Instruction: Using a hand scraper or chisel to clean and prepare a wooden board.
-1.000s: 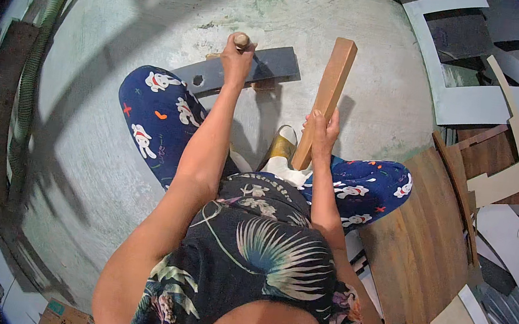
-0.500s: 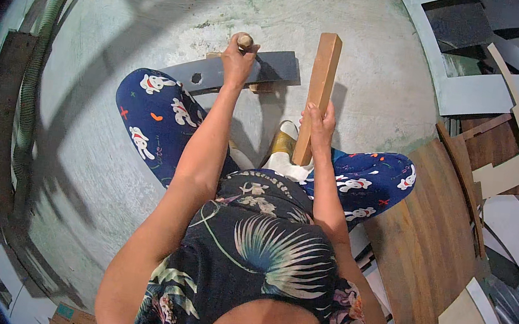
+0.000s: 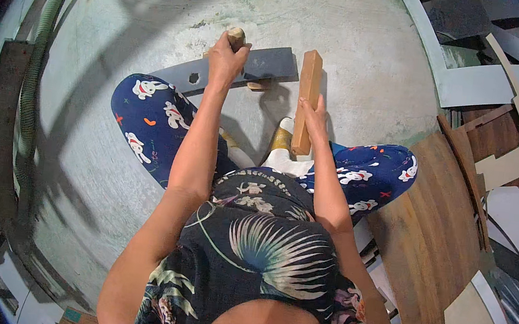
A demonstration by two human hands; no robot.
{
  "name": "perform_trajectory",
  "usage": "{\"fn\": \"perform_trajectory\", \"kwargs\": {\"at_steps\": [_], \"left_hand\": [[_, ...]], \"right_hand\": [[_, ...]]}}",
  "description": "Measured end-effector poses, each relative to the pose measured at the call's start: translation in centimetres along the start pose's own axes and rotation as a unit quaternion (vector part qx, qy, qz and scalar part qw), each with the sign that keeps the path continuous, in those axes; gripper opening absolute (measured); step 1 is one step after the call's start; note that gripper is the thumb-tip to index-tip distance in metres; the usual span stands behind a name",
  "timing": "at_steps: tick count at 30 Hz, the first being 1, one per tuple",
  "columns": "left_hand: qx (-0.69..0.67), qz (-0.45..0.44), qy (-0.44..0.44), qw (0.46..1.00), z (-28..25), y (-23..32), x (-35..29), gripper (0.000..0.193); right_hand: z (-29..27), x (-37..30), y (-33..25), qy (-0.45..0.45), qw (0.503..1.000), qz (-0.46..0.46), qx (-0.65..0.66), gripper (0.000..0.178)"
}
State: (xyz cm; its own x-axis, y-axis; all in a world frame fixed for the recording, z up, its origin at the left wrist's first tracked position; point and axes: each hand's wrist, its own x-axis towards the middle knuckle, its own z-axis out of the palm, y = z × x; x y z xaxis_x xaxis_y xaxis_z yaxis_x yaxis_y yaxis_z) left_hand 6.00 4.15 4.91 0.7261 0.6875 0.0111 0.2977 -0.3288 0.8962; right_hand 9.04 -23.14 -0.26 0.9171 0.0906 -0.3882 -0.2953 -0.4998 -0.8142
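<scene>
My left hand is closed around a tool with a round wooden handle, its butt end facing up. The tool's lower part is hidden behind my fingers. Beneath that hand a long dark grey board lies crosswise over my left knee side, with a ragged hole near its left part. A small wooden piece shows under the board's near edge. My right hand grips a square brown wooden bar by its lower half. The bar points away from me, to the right of the board and apart from it.
I sit on a worn concrete floor with my legs folded. A brown wood panel and several sheet offcuts lie along the right. At left run a ribbed hose and a dark beam.
The wooden bar in my right hand has shifted left and looks shorter, its far end lower in view. My left hand, still on the handle, has moved slightly left.
</scene>
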Motion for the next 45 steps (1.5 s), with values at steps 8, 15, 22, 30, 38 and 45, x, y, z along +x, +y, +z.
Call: {"fn": "perform_trajectory", "kwargs": {"at_steps": [8, 15, 22, 30, 38, 45], "left_hand": [[0.002, -0.021, -0.019, 1.0, 0.0, -1.6, -0.1, 0.042], [0.01, -0.043, -0.049, 0.998, 0.1, -0.8, -0.4, 0.044], [0.02, -0.036, -0.052, 0.998, 0.2, 0.1, -0.7, 0.047], [0.022, -0.019, -0.039, 0.999, 0.2, -1.3, -0.4, 0.049], [-0.058, 0.028, -0.039, 0.997, 1.1, 2.8, -3.0, 0.033], [-0.041, 0.158, -0.038, 0.986, 7.2, 2.7, -6.5, 0.039]], "right_hand": [[0.2, -1.1, -3.3, -0.06, 0.993, -0.008, -0.101, 0.078], [0.0, -0.5, -1.3, -0.057, 0.992, 0.008, -0.116, 0.07], [-0.5, -0.8, -1.4, -0.063, 0.989, 0.039, -0.13, 0.07], [-0.6, -2.7, -3.3, -0.091, 0.986, 0.047, -0.131, 0.066], [-0.2, -2.5, -2.8, -0.098, 0.981, 0.05, -0.162, 0.058], [-0.7, 0.5, 3.5, -0.077, 0.988, 0.032, -0.13, 0.044]]}}
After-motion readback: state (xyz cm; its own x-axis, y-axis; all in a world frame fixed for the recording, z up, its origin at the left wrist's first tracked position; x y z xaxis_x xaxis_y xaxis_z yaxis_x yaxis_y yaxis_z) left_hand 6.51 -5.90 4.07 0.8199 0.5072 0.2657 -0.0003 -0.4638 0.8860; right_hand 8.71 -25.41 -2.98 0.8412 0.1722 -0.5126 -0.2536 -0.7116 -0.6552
